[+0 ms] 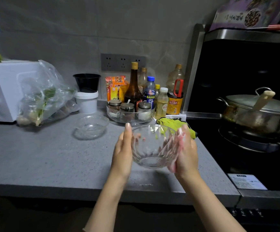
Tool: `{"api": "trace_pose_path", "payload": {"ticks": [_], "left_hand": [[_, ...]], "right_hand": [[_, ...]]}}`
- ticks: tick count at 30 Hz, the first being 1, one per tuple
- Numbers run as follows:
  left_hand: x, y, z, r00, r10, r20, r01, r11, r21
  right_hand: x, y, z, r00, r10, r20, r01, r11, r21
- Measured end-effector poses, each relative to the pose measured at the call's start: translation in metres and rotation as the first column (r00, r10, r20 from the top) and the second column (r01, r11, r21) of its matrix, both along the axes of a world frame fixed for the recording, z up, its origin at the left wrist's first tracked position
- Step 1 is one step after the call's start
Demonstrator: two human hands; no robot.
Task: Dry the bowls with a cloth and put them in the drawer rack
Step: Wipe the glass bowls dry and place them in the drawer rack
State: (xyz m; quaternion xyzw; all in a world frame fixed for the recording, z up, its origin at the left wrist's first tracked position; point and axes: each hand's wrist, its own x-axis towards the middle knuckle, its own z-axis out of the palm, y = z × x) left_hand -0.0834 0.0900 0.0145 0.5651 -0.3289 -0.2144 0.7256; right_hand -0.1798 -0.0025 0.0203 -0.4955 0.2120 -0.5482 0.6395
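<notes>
Two glass bowls in play, both placed here against the gas stove (246, 143) as landmark. Well to the left of the stove, a shallow glass bowl (91, 127) resting upright on the grey counter (43, 156), untouched, probably parked there to wait its turn. Nearer the stove, a deep glass bowl (152, 146) held up just above the counter, mouth tipped a little toward the camera, likely so that the inside can be checked or reached for wiping. Left hand (123, 149) flat against the bowl's left wall, fingers straight and together, thumb side up, pressing rather than curling. Right hand (185, 148) cupped round the right wall, fingers spread and wrapped behind the glass, seen through it in a blur. Both forearms reaching forward and slightly inward, wrists level, the bowl clamped between the palms. Just left of the stove's edge, behind the right hand, a yellow-green cloth (172, 123) lying on the counter, in neither hand, so drying apparently not under way. No drawer rack in view.
</notes>
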Motion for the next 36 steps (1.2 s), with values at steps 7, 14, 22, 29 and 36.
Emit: {"api": "trace_pose_path", "payload": {"ticks": [7, 14, 22, 29, 36], "left_hand": [[0.018, 0.016, -0.005, 0.759, -0.438, -0.482, 0.568, 0.806, 0.164], [0.016, 0.020, -0.014, 0.731, -0.409, -0.545, 0.464, 0.885, -0.041], [0.003, 0.021, -0.023, 0.929, -0.257, -0.265, 0.244, 0.966, -0.082], [-0.006, 0.014, -0.033, 0.972, -0.023, -0.232, -0.003, 0.994, -0.111], [-0.012, 0.013, -0.036, 0.954, -0.081, -0.290, 0.029, 0.983, -0.180]], "right_hand": [[-0.002, -0.003, -0.018, 0.982, -0.184, -0.049, 0.070, 0.590, -0.804], [-0.006, 0.003, 0.016, 0.982, -0.021, -0.186, -0.086, 0.831, -0.549], [-0.022, -0.008, 0.009, 0.502, -0.591, -0.632, -0.711, 0.135, -0.691], [-0.037, 0.026, -0.014, 0.425, -0.620, -0.660, -0.797, 0.089, -0.597], [-0.034, 0.045, -0.023, 0.531, -0.343, -0.775, -0.760, 0.212, -0.615]]}}
